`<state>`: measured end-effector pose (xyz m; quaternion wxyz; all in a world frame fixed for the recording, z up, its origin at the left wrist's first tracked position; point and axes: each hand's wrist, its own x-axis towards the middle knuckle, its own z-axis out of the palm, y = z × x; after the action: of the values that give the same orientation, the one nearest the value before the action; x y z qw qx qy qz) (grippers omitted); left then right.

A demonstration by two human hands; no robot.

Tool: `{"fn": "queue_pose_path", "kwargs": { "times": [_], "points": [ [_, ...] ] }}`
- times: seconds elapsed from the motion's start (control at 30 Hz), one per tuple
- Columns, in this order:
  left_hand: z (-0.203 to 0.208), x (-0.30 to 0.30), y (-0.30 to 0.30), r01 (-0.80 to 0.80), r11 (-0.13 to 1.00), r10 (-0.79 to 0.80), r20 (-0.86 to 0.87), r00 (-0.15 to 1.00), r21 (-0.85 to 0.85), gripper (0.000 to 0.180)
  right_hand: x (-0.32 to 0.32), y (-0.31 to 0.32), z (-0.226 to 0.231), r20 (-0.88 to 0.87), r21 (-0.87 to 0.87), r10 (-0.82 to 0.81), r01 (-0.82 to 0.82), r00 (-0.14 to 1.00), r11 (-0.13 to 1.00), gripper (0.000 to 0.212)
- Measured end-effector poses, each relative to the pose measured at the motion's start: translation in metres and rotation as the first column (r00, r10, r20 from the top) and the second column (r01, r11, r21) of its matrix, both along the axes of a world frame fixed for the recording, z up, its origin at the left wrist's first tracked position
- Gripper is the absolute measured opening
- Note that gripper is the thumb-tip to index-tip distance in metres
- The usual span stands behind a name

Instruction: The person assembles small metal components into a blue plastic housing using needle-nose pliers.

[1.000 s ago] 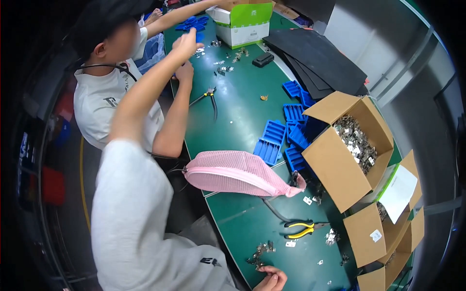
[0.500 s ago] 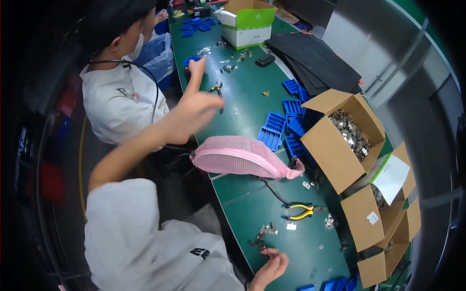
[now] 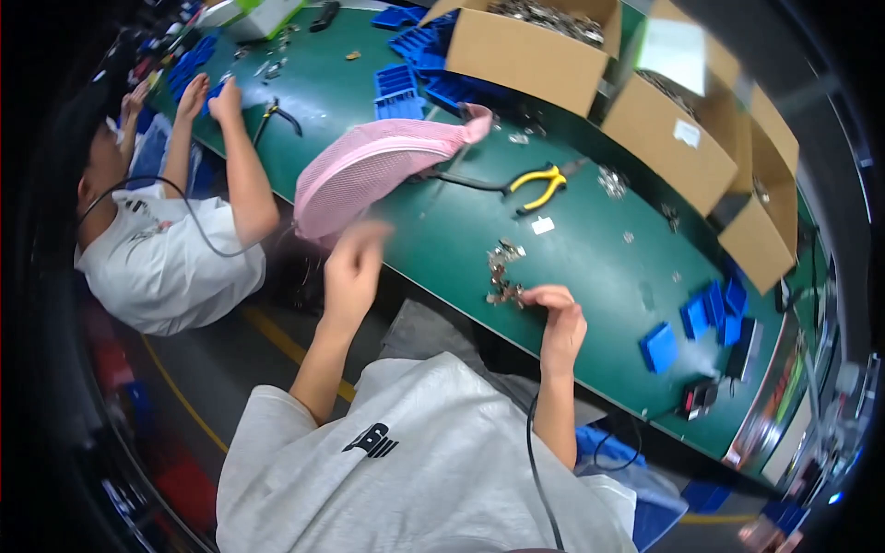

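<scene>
My left hand (image 3: 353, 275) is raised beside the pink mesh zip bag (image 3: 369, 166), off the table's near edge. Its fingertips are smeared by motion, so I cannot tell whether it is open or closed. At the right edge of a small heap of metal parts (image 3: 502, 270) is my right hand (image 3: 560, 324), its fingers bent and pressed together. Whatever lies between those fingertips is hidden or too small to name. Past the heap lie a small white-looking piece (image 3: 543, 225) and yellow-and-black pliers (image 3: 539, 187), spread apart, with one handle toward the bag.
Open cardboard boxes (image 3: 678, 147) of metal parts line the table's far side. Blue plastic trays (image 3: 396, 92) lie behind the bag, and blue bins (image 3: 659, 347) sit at right. On the left, a co-worker (image 3: 175, 249) handles a blue tray near other pliers (image 3: 274, 118).
The view has swung to the right. My left hand has come down from above the table beyond the bag to the bag's near side. My right hand stays by the metal heap.
</scene>
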<state>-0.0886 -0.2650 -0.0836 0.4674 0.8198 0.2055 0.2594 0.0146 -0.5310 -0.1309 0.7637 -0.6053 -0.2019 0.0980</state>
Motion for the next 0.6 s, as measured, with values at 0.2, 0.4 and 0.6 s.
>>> {"fn": "queue_pose_path", "kwargs": {
  "times": [0.2, 0.4, 0.6],
  "points": [
    [-0.005, 0.071, -0.038, 0.355, 0.934, -0.348, -0.103, 0.932, 0.052, 0.018, 0.013, -0.018, 0.045, -0.042, -0.104, -0.076, 0.071, 0.996, 0.992, 0.028],
    [-0.022, 0.073, -0.050, 0.279, 0.927, -0.287, -0.006, 0.958, 0.250, 0.014, 0.083, 0.012, 0.041, 0.012, -0.234, -0.190, 0.187, 0.982, 0.954, 0.027],
    [0.022, 0.091, -0.001, 0.010, 0.944, -0.090, 0.227, 0.970, 0.329, 0.013, 0.106, 0.017, 0.002, 0.012, -0.154, -0.266, 0.265, 0.964, 0.952, 0.023]
  ]
}}
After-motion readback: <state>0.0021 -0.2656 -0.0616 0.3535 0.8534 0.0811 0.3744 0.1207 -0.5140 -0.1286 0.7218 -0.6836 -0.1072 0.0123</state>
